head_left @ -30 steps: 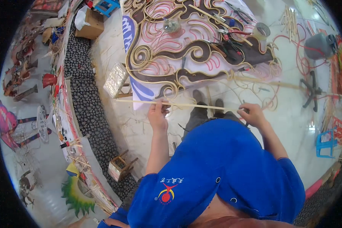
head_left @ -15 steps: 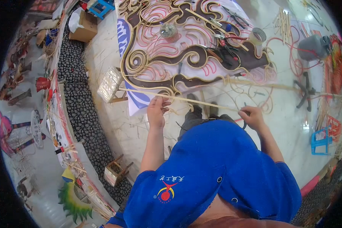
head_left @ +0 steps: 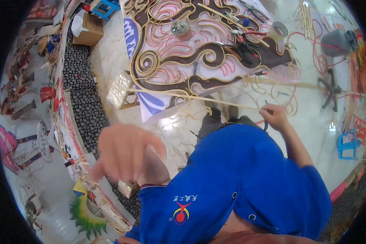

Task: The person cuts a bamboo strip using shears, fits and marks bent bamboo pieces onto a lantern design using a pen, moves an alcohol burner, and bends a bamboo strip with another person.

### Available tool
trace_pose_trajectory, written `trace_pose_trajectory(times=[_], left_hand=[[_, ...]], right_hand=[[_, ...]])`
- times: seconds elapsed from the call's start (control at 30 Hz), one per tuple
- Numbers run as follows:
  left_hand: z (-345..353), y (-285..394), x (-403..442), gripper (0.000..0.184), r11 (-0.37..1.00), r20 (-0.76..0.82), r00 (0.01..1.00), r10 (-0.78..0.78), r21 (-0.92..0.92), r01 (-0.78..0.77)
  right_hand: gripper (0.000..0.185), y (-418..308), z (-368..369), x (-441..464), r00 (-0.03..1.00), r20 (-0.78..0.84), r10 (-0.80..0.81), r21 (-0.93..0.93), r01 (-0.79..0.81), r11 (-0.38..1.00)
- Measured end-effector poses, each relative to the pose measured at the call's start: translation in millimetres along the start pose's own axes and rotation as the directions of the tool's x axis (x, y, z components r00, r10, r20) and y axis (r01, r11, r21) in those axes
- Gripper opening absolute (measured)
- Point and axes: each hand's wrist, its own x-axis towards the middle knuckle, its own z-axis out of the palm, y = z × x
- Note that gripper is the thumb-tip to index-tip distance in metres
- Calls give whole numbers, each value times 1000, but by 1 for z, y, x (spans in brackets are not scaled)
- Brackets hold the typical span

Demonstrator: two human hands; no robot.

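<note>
My right hand [head_left: 275, 116] is closed on the right end of a long thin pale strip [head_left: 199, 97], and a dark tool handle shows beside its fingers. The strip runs left, over the near edge of the patterned panel [head_left: 162, 86], to the foil-wrapped stool. My left hand [head_left: 128, 152] is off the strip, raised close to the camera at the lower left, blurred by motion; its fingers look spread and nothing shows in them. Curled pale strips outline the dark and pink pattern on the panel.
Pliers [head_left: 244, 35] and a glass jar [head_left: 181, 29] lie on the panel. The foil-wrapped stool [head_left: 120, 87] is at its left. A grey container [head_left: 335, 42], red tubing, a black stand [head_left: 330, 89] and a blue stool [head_left: 348, 145] are on the right.
My left hand has let go of the strip and moved down and left, nearer the camera. My right hand still holds the strip's end.
</note>
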Motion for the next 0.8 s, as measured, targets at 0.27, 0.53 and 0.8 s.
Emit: trace_pose_trajectory(times=[0.27, 0.53, 0.8], left_hand=[[47, -31, 100, 39, 965, 510, 847, -152, -108, 238], [53, -41, 111, 40, 963, 430, 892, -137, -153, 221], [52, -49, 114, 40, 951, 438, 889, -134, -196, 240]], right_hand=[[20, -12, 6, 3, 998, 14, -67, -20, 67, 998], [17, -3, 6, -3, 997, -15, -74, 30, 75, 997], [17, 2, 6, -3, 997, -30, -77, 17, 78, 997]])
